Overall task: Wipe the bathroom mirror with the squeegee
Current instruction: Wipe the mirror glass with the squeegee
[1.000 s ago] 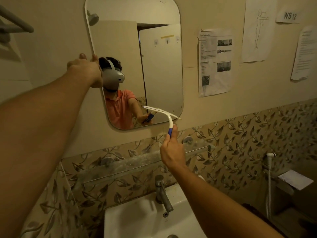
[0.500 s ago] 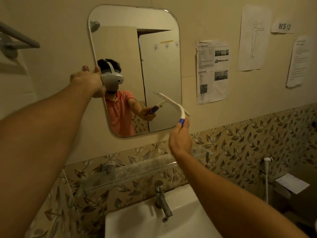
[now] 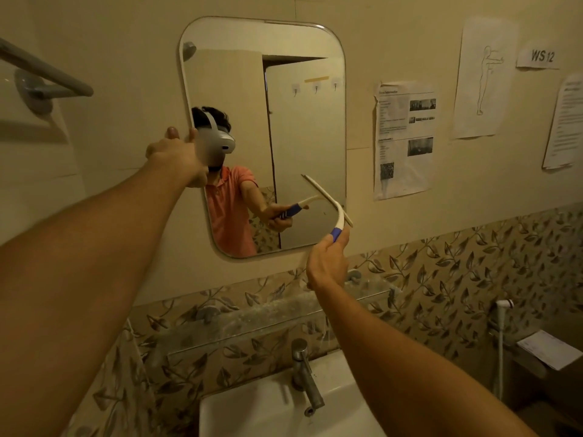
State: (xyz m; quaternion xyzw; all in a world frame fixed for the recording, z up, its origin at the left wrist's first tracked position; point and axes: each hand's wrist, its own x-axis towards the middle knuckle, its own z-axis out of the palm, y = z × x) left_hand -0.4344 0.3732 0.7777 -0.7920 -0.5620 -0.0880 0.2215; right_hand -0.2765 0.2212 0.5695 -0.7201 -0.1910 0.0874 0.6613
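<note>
A rounded rectangular mirror (image 3: 303, 127) hangs on the beige wall above the sink. My left hand (image 3: 176, 156) grips the mirror's left edge at mid height, thumb on the frame. My right hand (image 3: 328, 263) holds the blue grip of a white squeegee (image 3: 331, 201). Its blade lies tilted against the glass near the mirror's lower right corner, the top end leaning left. The mirror reflects a person in an orange shirt with a headset.
A glass shelf (image 3: 268, 316) runs under the mirror, with a tap (image 3: 306, 373) and white sink (image 3: 268, 411) below. A grey towel rail (image 3: 47, 74) juts out at upper left. Paper sheets (image 3: 403, 137) hang on the wall at right. A spray hose (image 3: 501, 342) stands at lower right.
The squeegee has risen and shifted right along the lower part of the glass, its blade turning from nearly level to steeply tilted. My left hand stays on the mirror's edge.
</note>
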